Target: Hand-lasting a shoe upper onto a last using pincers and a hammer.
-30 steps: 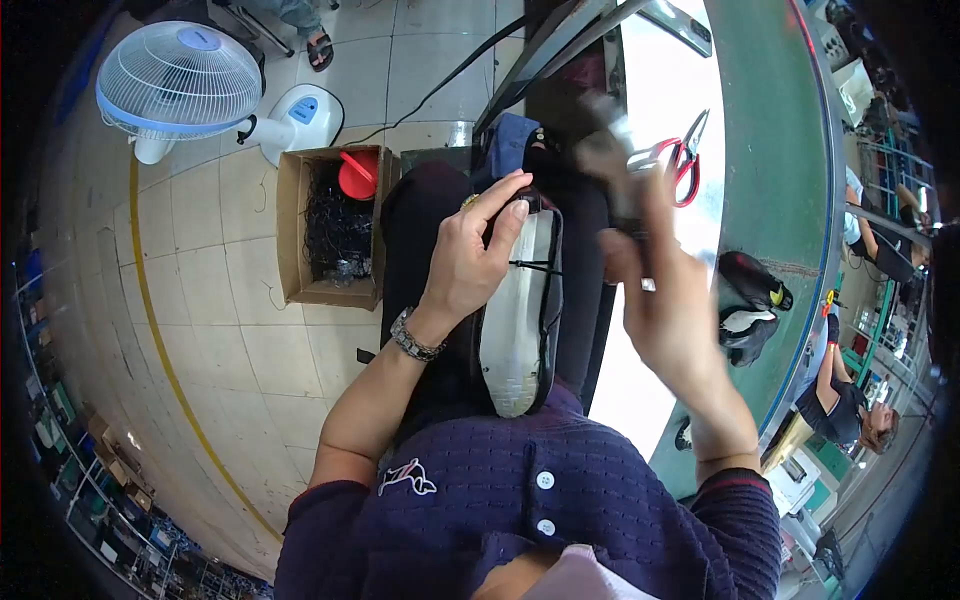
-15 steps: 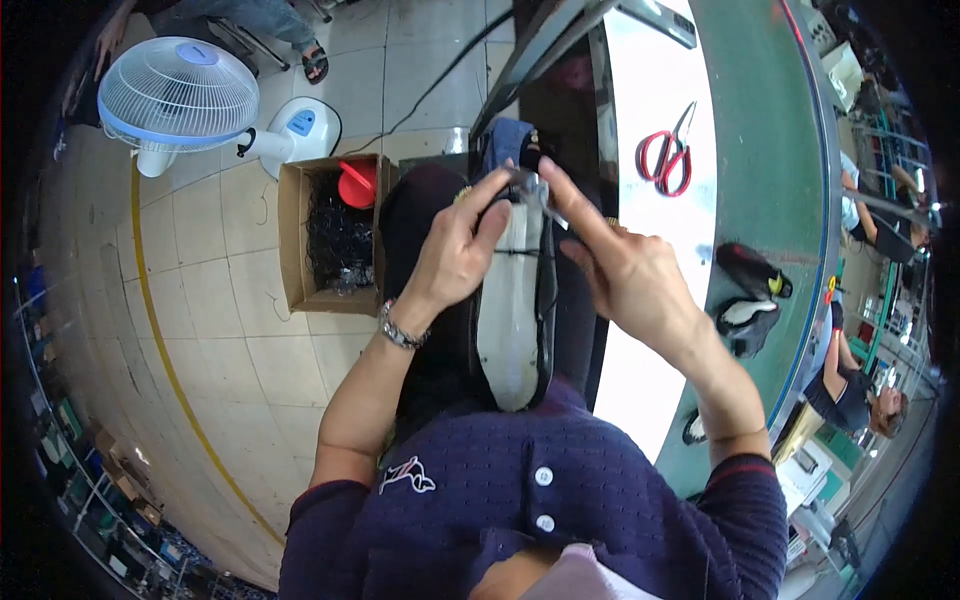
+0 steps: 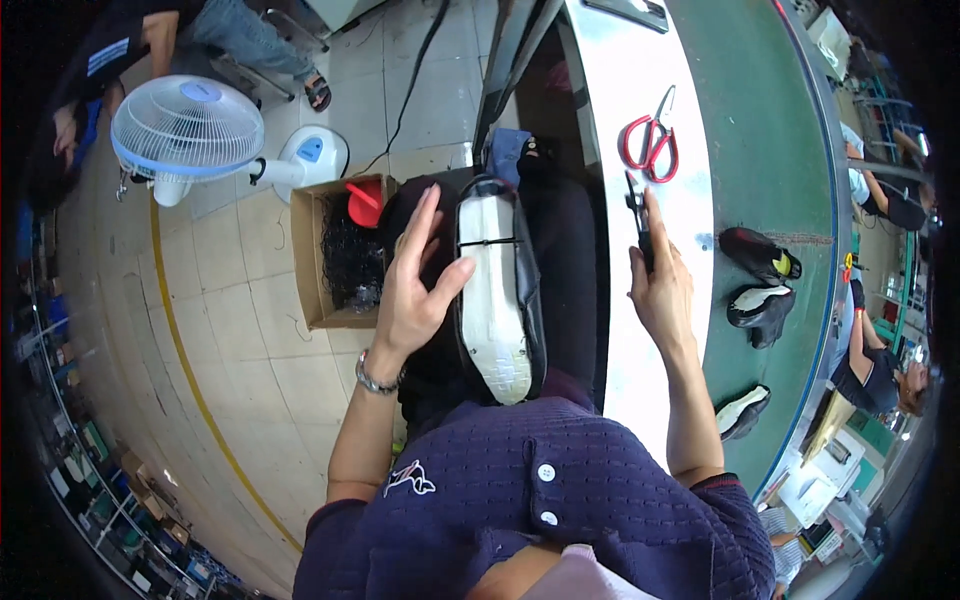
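Across my lap lies a black shoe upper (image 3: 532, 330) on its last, white underside (image 3: 492, 300) up, with a thin black tie (image 3: 490, 242) across it. My left hand (image 3: 412, 285) is beside its left edge, fingers stretched out and thumb tip at the white underside. Over the white bench strip on the right, my right hand (image 3: 662, 290) has thumb and forefinger around a slim black hand tool (image 3: 642, 225), which looks like nippers. The palm hides part of that tool. Red-handled scissors (image 3: 652, 145) lie just beyond it.
Several black shoe uppers (image 3: 760, 315) rest on the green belt (image 3: 750, 150) at right. To my left are a cardboard box (image 3: 310, 260) of black scraps with a red scoop (image 3: 364, 205), and a fan (image 3: 190, 125). Other people sit beyond the belt and at far left.
Both hands have left the shoe's far end. My right hand has moved right to the black tool on the bench; my left has drawn back along the shoe's side.
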`<state>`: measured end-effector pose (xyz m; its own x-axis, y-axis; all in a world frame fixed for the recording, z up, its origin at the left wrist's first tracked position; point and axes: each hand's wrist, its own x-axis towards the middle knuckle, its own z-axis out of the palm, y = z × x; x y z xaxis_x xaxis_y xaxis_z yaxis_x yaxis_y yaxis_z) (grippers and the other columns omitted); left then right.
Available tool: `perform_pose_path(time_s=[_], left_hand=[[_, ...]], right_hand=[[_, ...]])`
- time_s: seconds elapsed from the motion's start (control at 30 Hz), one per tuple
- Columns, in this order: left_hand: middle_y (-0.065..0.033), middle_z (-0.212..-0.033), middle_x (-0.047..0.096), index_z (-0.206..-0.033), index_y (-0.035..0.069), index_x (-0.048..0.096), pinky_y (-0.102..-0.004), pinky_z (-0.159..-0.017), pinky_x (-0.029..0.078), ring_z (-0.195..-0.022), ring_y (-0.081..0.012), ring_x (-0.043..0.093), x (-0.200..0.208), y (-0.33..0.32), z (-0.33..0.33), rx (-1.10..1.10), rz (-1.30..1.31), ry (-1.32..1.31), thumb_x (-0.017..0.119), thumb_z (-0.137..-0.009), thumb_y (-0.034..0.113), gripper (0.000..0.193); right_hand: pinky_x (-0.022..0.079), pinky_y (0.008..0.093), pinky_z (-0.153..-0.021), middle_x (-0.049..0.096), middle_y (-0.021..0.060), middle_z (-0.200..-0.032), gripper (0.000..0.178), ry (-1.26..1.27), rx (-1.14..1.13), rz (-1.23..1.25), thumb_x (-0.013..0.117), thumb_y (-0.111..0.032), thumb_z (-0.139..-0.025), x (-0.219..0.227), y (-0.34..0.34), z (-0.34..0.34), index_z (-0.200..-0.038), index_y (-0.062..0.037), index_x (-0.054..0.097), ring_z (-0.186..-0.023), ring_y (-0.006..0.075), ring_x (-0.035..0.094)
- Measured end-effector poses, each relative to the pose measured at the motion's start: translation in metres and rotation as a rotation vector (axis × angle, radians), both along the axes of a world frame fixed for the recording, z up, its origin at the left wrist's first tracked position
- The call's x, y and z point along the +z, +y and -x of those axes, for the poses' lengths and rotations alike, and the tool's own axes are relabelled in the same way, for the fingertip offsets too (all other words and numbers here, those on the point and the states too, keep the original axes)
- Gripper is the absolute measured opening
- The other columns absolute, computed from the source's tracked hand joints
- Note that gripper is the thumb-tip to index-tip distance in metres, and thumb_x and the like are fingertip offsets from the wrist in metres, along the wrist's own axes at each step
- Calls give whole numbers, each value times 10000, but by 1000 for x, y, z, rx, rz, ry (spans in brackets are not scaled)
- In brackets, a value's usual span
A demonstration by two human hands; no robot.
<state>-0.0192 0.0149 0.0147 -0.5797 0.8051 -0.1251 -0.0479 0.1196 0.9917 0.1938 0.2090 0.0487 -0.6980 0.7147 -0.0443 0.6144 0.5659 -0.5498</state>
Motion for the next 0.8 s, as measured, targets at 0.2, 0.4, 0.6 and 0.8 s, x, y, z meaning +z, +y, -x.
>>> perform_pose_path(time_s=[0.2, 0.4, 0.6, 0.8], left_hand=[[-207, -1473, 382, -1168, 39, 655, -423, -1074, 351, -1327, -367, 410, 24, 13, -23, 20, 102, 733, 711, -830, 183, 372], [-167, -1291, 556, -900, 12, 652, -373, -894, 479, -1100, -337, 587, 21, 24, -38, 192, 129, 843, 678, -854, 98, 101], [-168, -1163, 584, -955, -7, 618, -408, -890, 476, -1054, -348, 587, 23, 16, -57, 323, 129, 797, 601, -913, 98, 115], [-158, -1095, 592, -922, -5, 591, -412, -827, 477, -978, -340, 587, 14, 18, -62, 353, 102, 800, 578, -924, 92, 98]], right_hand=[[494, 421, -789, 595, 179, -935, 527, -269, -177, -153, 661, -190, -866, -69, 14, -79, -1368, -242, 510, -852, 332, 614], [477, 427, -848, 632, 214, -1026, 375, 104, -309, -220, 693, -197, -835, -102, 94, -22, -1156, -18, 620, -949, 370, 612], [476, 458, -856, 638, 260, -997, 512, 38, -410, -261, 752, -237, -772, -126, 135, 31, -1147, 45, 548, -991, 413, 610], [494, 316, -508, 646, 90, -708, 261, 285, -508, 694, 730, -168, -782, -122, 146, -24, -934, 21, 631, -548, 185, 612]])
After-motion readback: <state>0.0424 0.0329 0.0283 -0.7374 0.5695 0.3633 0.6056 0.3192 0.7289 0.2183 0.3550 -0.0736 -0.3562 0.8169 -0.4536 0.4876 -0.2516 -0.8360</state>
